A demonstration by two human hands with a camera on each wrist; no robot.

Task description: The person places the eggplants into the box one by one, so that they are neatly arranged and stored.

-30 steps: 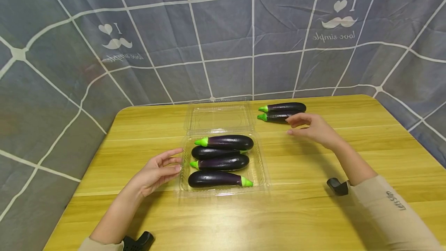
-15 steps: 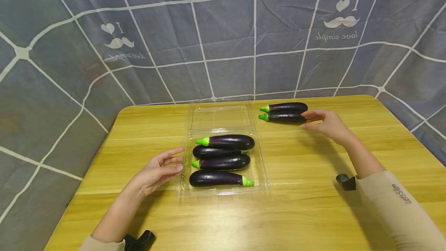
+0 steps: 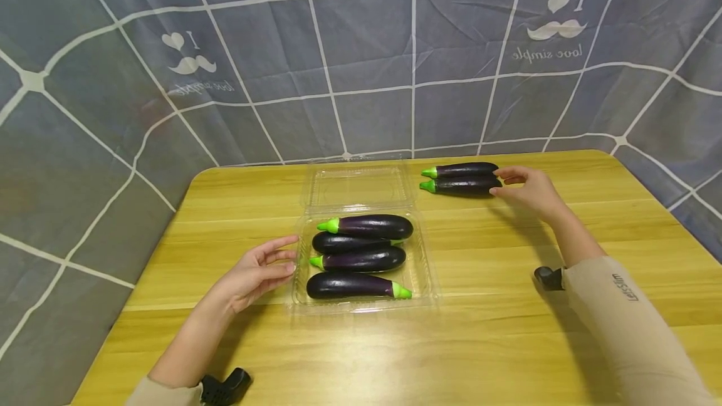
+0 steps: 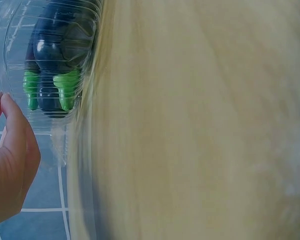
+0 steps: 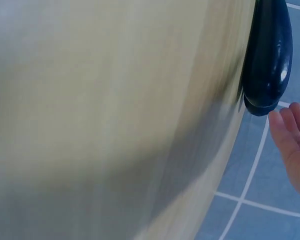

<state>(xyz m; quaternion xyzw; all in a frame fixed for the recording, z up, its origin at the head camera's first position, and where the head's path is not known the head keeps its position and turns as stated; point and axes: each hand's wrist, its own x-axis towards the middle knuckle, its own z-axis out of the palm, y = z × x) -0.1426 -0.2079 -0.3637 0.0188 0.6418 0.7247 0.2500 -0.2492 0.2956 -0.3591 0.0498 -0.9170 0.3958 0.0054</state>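
In the head view, my left hand [image 3: 256,274] lies along the left rim of a clear plastic clamshell container [image 3: 420,268], fingertips right at its edge. The left wrist view shows the fingertips [image 4: 7,102] close to the clear rim. Inside the container sit several dark purple eggplants [image 3: 355,286] with bright green stems. At the back right, two more lie side by side: a front eggplant [image 3: 462,186] and a rear eggplant [image 3: 465,170]. My right hand [image 3: 533,192] reaches their rounded ends, thumb and fingers apart. In the right wrist view its fingertips [image 5: 275,120] are just by an eggplant's end [image 5: 267,60].
The container's lid [image 3: 358,183] lies flipped back behind its base. Everything rests on a wood-grain table [image 3: 479,343]. A grey curtain [image 3: 366,55] with white lines hangs behind the table and along its sides.
My right hand has moved from over the front eggplant to the right, round to the ends of the two loose eggplants. The left hand has stayed at the container.
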